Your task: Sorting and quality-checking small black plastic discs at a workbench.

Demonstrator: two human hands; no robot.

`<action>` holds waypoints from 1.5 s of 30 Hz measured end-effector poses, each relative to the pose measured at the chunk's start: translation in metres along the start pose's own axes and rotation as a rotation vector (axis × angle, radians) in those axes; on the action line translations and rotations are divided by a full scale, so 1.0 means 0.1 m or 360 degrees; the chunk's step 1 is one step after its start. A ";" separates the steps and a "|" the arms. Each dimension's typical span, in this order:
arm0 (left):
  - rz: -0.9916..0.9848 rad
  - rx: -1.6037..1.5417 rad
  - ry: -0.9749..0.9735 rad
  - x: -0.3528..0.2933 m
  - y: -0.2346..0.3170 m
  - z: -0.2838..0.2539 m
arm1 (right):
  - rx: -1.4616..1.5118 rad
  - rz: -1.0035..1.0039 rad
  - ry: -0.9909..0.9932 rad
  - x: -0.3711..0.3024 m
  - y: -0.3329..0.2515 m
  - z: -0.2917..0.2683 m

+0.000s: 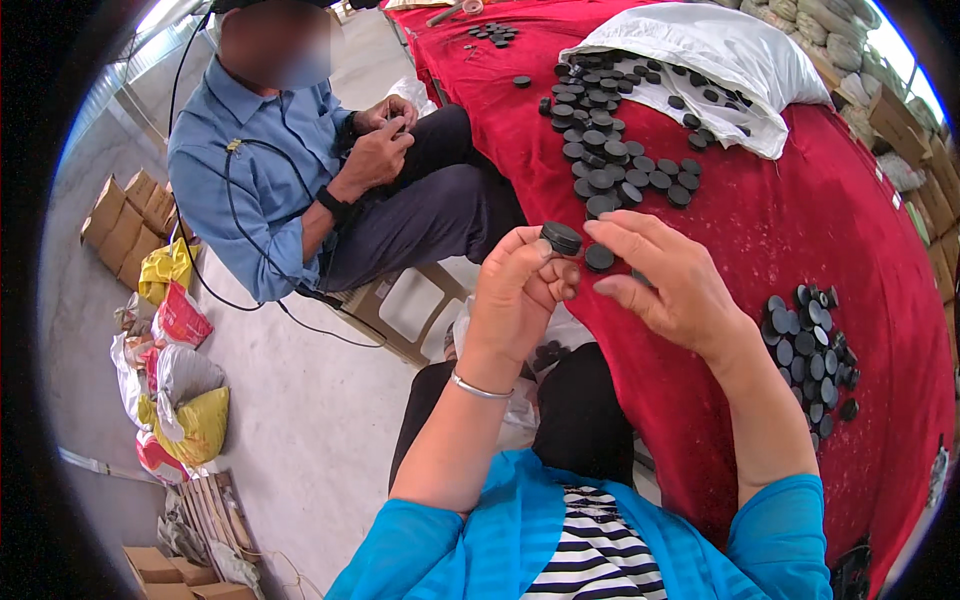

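Between the thumb and fingers of my left hand I pinch a black round cap with a ridged side, tilted a little. My right hand is just to the right of it, fingers and thumb spread apart, over the edge of the red cloth. A loose black cap lies on the cloth between my two hands. Beyond my hands, a heap of similar black caps spreads out from the mouth of a white sack. Another pile of caps sits right of my right forearm.
At the left a seated co-worker in a blue shirt handles something small. Their plastic stool stands near my knees. Filled bags and cardboard boxes line the floor at the left. More boxes are stacked at the far right.
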State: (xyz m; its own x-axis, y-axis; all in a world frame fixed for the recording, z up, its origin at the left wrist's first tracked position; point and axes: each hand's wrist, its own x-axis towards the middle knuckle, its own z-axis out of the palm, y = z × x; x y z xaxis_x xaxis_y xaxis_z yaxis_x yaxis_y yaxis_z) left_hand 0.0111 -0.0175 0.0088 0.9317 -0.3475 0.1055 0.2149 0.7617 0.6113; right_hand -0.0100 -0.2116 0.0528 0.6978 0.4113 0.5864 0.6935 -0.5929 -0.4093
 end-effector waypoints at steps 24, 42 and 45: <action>0.0187 0.0122 0.0014 -0.08 0.05 0.10 | -0.0144 0.0098 -0.0528 -0.06 0.00 0.06; 0.0208 0.0947 0.0309 0.01 -0.08 -0.07 | -0.0693 0.0590 -0.0538 -0.17 0.29 -0.05; 0.0106 0.0870 0.0292 0.01 -0.12 -0.04 | -0.0689 0.0738 -0.0636 -0.18 0.31 -0.07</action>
State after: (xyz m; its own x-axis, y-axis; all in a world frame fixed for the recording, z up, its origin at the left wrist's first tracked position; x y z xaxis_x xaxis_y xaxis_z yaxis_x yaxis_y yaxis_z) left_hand 0.0110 -0.0249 -0.0021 0.9840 -0.1712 0.0496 0.0172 0.3685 0.9295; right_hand -0.0026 -0.2422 0.0341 0.9706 0.2242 0.0881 0.2374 -0.9521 -0.1927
